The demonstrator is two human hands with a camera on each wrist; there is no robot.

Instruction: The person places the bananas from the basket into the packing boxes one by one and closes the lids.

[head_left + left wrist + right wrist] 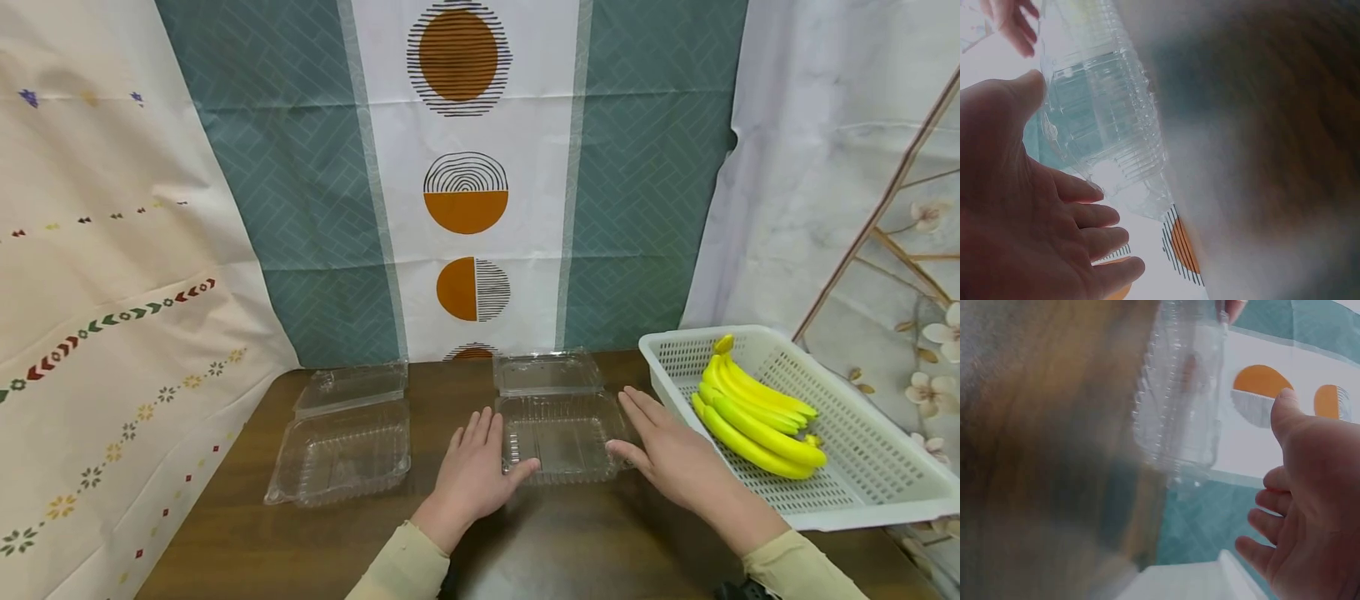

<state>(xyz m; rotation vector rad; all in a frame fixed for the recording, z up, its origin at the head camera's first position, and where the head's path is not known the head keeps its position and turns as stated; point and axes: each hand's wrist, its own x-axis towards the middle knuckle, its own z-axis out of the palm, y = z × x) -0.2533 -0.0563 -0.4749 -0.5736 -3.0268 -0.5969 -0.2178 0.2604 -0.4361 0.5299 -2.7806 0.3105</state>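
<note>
Between my two hands a clear plastic clamshell container [558, 433] lies on the table, its lid [549, 372] folded back toward the wall. My left hand [480, 468] is at the container's left side, fingers straight and thumb over the near left corner. On the other side, my right hand [670, 450] has its fingers extended and its thumb toward the right wall. Both wrist views show the palms facing the container, with nothing gripped. A second clear clamshell container [348, 454], also with its lid back, lies farther left.
A white perforated plastic basket [873, 421] stands at the right, holding yellow bananas [757, 417] in bunches. The dark wooden table [240, 542] meets a patterned cloth [465, 317] at the back. Patterned fabric [127, 375] also borders the left side.
</note>
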